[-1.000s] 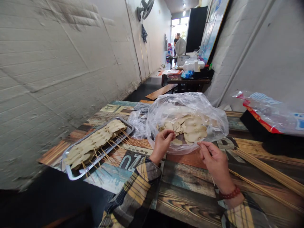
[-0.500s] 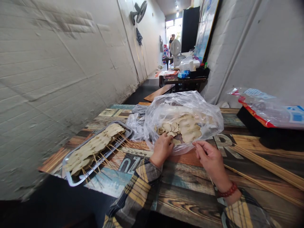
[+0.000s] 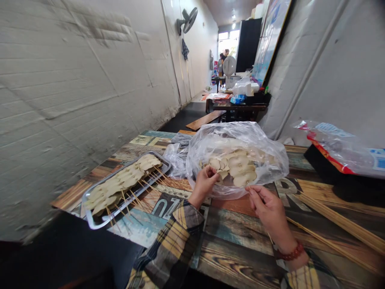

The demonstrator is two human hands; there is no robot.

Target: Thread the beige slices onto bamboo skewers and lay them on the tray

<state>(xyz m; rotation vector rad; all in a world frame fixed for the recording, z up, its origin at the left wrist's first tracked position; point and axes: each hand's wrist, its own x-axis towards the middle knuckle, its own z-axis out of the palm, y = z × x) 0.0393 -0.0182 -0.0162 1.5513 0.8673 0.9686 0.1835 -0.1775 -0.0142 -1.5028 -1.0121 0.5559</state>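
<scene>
Two hands (image 3: 267, 208) are working over one near table (image 3: 237, 228), where one tray (image 3: 95, 224) and one large clear bag (image 3: 215, 134) are holding pale slices (image 3: 244, 178) too overlapped to count. Bundled sticks (image 3: 339, 216) are lying too close to count; one wall fan (image 3: 190, 20) is showing beyond.

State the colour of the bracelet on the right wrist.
The bracelet is red, best seen in the head view.

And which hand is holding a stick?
The right hand, with the red bracelet around its wrist: it pinches a thin stick by the clear bag. The left hand shows no stick and is at the loose pale slices.
</scene>
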